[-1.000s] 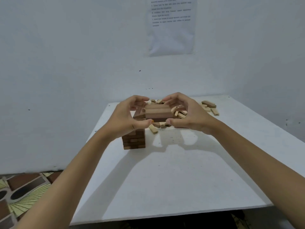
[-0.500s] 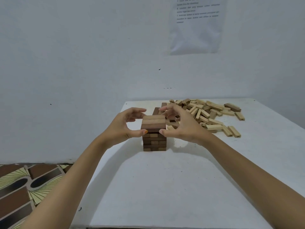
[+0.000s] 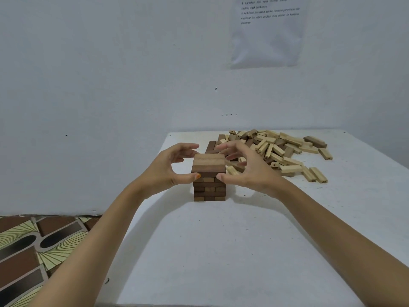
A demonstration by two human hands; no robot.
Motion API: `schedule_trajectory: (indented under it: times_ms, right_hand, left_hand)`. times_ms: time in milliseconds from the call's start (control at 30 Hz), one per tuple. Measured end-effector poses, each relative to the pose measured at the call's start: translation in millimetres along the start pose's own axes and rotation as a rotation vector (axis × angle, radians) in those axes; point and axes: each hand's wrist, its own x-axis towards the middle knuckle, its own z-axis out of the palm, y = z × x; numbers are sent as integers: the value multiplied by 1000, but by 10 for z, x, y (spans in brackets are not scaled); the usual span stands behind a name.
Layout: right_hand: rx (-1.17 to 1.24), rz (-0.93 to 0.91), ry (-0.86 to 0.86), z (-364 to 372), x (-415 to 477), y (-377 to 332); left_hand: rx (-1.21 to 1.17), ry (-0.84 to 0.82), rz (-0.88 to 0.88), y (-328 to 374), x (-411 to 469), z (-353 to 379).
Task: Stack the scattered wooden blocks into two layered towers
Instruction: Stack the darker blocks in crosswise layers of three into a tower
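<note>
A short tower (image 3: 209, 189) of dark wooden blocks stands on the white table (image 3: 221, 251). Its top layer (image 3: 209, 165), three blocks side by side, sits square on the stack. My left hand (image 3: 163, 171) and my right hand (image 3: 252, 171) hold this layer from either side. Each thumb presses a front corner and the fingers curve round behind it. A pile of scattered light and dark blocks (image 3: 276, 149) lies at the back right of the table. One dark block (image 3: 211, 147) lies just behind the tower.
The table's left edge runs close to the tower, with patterned floor (image 3: 33, 251) below it. A wall with a taped paper sheet (image 3: 267, 29) stands right behind the table. A few loose blocks (image 3: 316, 173) trail toward the right.
The three-block layer has come down from mid-air onto the tower. My head has moved closer, and the fingers have loosened and spread a little.
</note>
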Motion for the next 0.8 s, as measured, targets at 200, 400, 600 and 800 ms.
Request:
schedule_trajectory:
  times_ms: [200, 400, 600, 800]
  right_hand:
    - [14, 18, -17, 3, -25, -3]
    - [30, 60, -29, -1, -48, -24]
    - [124, 162, -92, -51, -109, -136]
    - [294, 362, 107, 241, -257, -260]
  left_hand:
    - [-8, -14, -17, -14, -14, 7]
    - [1, -54, -73, 13, -49, 7]
    - [-153, 87, -163, 97, -233, 115]
    - [-468, 377, -377, 291, -318, 469]
